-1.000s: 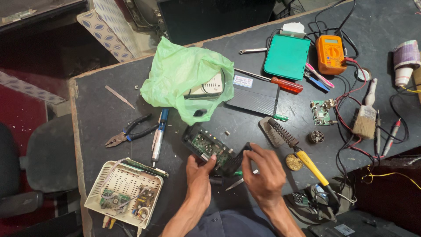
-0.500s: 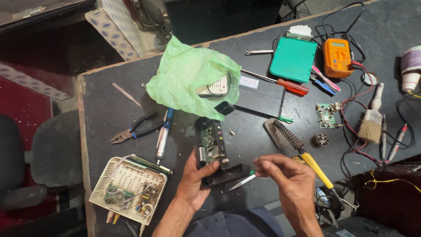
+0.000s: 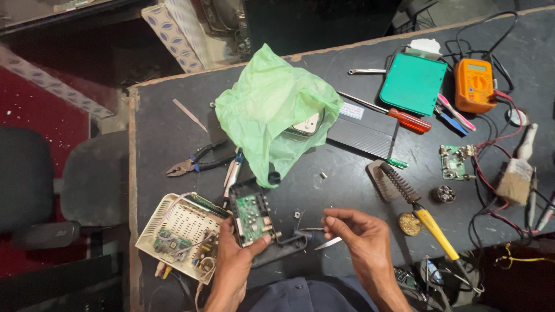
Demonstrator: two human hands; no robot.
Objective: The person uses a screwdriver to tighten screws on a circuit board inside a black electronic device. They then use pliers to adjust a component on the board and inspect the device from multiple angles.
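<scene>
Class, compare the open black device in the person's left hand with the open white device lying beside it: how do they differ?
The black device is gripped by the left hand and shows a green circuit board; the white device lies untouched at the table edge. The black casing looks narrower; the white casing is broader, with a slotted inside and loose coloured wires. Both are opened, electronics exposed.

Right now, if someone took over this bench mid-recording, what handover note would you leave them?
Left hand: grips the small black case with the green circuit board, tilted up off the table.
Right hand: pinches a thin metal tool beside the case's lower right corner.
Nearby: opened white box at left, pliers above it, soldering iron at right, loose small parts between.
Done: the case is open, board exposed.
Left: the board sits in its case.
</scene>
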